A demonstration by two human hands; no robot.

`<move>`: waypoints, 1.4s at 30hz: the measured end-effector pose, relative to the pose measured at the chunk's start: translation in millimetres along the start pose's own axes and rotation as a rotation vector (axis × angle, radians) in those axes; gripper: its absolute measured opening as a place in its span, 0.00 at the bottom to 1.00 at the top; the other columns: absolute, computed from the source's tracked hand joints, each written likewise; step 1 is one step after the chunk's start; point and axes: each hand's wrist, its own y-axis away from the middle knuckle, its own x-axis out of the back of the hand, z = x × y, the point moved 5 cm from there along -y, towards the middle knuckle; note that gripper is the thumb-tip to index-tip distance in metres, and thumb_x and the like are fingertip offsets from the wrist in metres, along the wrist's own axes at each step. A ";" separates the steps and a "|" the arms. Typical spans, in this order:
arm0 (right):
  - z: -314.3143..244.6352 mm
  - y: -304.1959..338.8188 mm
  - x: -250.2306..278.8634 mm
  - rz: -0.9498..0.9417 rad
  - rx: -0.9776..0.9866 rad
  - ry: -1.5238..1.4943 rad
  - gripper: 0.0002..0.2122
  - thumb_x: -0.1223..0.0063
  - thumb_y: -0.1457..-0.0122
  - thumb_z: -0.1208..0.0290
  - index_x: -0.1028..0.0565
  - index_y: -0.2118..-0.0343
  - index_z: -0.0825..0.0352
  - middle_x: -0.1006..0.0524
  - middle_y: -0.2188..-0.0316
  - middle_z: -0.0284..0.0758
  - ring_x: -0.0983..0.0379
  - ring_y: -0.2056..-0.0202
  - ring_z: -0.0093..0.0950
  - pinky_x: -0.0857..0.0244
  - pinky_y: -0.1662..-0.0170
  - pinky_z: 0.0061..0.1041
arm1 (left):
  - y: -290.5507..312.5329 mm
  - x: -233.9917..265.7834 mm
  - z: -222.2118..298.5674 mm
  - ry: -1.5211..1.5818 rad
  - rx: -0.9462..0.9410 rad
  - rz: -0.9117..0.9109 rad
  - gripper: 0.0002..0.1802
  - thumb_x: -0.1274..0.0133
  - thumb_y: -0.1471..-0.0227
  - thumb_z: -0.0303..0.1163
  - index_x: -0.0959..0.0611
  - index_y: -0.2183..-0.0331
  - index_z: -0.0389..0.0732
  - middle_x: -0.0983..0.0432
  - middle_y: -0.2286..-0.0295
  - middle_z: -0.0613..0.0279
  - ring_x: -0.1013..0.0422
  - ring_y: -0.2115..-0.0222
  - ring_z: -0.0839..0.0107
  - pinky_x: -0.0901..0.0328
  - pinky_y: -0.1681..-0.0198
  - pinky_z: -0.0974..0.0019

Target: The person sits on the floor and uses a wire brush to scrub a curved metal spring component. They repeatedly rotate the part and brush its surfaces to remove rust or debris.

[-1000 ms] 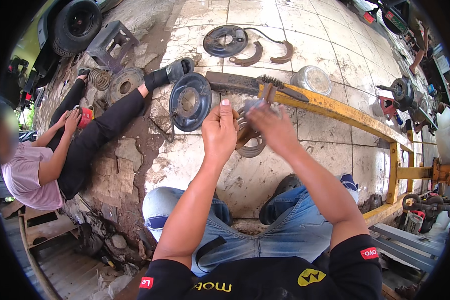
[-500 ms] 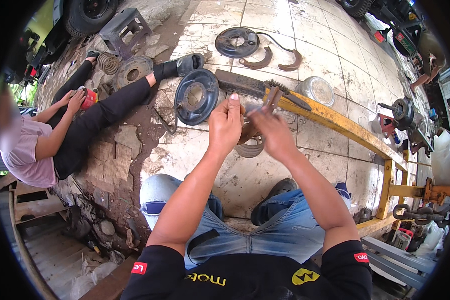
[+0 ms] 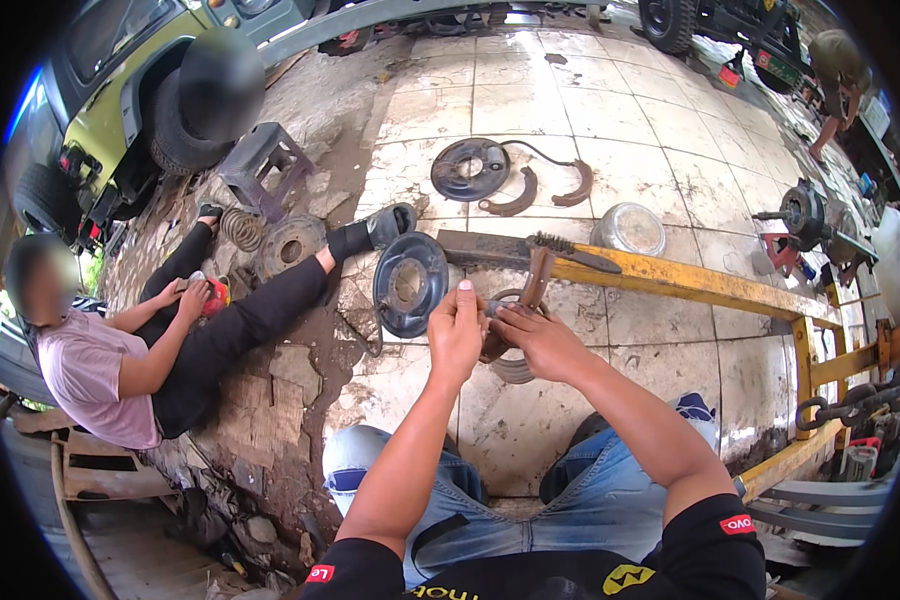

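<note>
My left hand (image 3: 456, 335) is closed with its thumb up, gripping the lower part of a rusty curved brake shoe (image 3: 540, 278). The shoe stands tilted, its upper end beside the yellow metal frame. Across its lower part lies my right hand (image 3: 540, 342), fingers bent and closed near the left fingertips. A small grey piece (image 3: 492, 309) shows between the two hands; I cannot make out what it is. Behind the hands, a coil-like ring (image 3: 513, 371) rests on the tiles, partly hidden. A wire brush (image 3: 580, 254) lies on the frame just beyond the shoe.
The yellow frame (image 3: 690, 287) crosses to the right. A black backing plate (image 3: 410, 285) leans at its left end; another plate (image 3: 470, 169) and two brake shoes (image 3: 511, 193) lie farther off. A round metal container (image 3: 630, 230) stands behind. A person (image 3: 100, 360) sits left, leg outstretched.
The view has tilted up, so the floor things appear lower. My right hand, blurred by motion before, now shows sharply against the left fingertips. The brake shoe stays in hand.
</note>
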 end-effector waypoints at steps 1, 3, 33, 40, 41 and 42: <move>0.1 1.6 -0.3 0.007 0.002 0.001 0.29 0.50 0.49 0.79 0.33 0.41 0.58 0.32 0.40 0.29 0.38 0.39 0.32 0.40 0.43 0.40 | 4.5 1.2 -2.8 -0.011 -0.007 0.007 0.25 0.57 0.35 0.48 0.28 0.78 0.39 0.38 0.87 0.69 0.42 0.88 0.81 0.47 0.85 0.73; 0.1 1.0 -0.5 0.023 0.010 0.002 0.28 0.51 0.48 0.79 0.33 0.41 0.58 0.33 0.40 0.29 0.39 0.38 0.30 0.41 0.43 0.39 | 1.9 1.5 -6.1 -0.010 0.004 0.014 0.25 0.57 0.35 0.48 0.29 0.77 0.38 0.40 0.87 0.69 0.43 0.88 0.80 0.47 0.84 0.72; 27.5 2.5 -17.1 0.198 -0.060 0.165 0.20 0.55 0.42 0.75 0.28 0.46 0.54 0.30 0.42 0.25 0.36 0.40 0.23 0.50 0.38 0.50 | 5.5 -6.0 0.9 -0.035 0.012 -0.001 0.27 0.58 0.35 0.48 0.28 0.77 0.36 0.42 0.88 0.70 0.44 0.87 0.80 0.46 0.82 0.72; 16.8 2.0 -18.3 0.185 -0.033 0.139 0.20 0.56 0.42 0.75 0.28 0.46 0.53 0.29 0.43 0.23 0.36 0.40 0.22 0.55 0.36 0.54 | 3.3 -2.9 -0.1 -0.057 0.001 -0.003 0.27 0.59 0.35 0.49 0.27 0.76 0.35 0.41 0.88 0.68 0.43 0.87 0.79 0.45 0.82 0.72; 25.0 -0.5 -11.0 0.193 -0.053 0.183 0.20 0.56 0.42 0.75 0.28 0.46 0.53 0.29 0.43 0.23 0.36 0.40 0.22 0.54 0.36 0.53 | 3.1 -1.6 1.5 -0.052 -0.009 0.004 0.27 0.59 0.35 0.49 0.27 0.76 0.35 0.41 0.88 0.68 0.43 0.87 0.79 0.45 0.82 0.72; 36.4 -4.2 -0.9 0.202 -0.073 0.226 0.20 0.55 0.42 0.75 0.28 0.46 0.54 0.29 0.43 0.24 0.35 0.40 0.23 0.53 0.36 0.52 | 3.0 -1.0 3.5 -0.065 -0.008 0.002 0.27 0.60 0.34 0.49 0.28 0.75 0.35 0.41 0.88 0.68 0.43 0.87 0.79 0.45 0.82 0.71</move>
